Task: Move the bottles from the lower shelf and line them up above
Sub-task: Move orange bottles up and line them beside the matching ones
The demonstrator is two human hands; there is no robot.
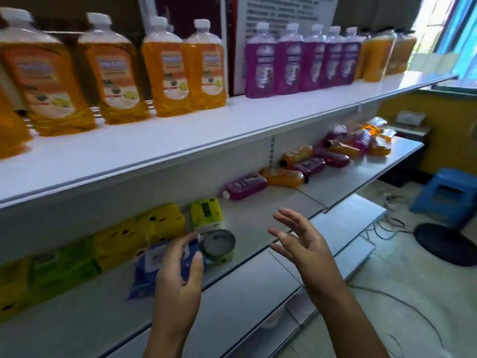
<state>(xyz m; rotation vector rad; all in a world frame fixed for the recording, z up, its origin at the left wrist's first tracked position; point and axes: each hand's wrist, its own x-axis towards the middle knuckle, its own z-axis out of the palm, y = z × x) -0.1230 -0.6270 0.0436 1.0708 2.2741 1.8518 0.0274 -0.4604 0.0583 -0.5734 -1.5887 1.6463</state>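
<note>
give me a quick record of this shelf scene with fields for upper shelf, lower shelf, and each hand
upper shelf: orange bottles and purple bottles standing upright in a row
lower shelf: orange and purple bottles lying on their sides, plus yellow packs, a tin and a blue pack
left hand: empty, fingers loosely curled, in front of the blue pack
right hand: empty, fingers spread

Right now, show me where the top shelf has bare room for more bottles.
The upper shelf is bare along its front strip, before the upright orange bottles and purple bottles, with a narrow gap between those groups. The back row is crowded.
</note>
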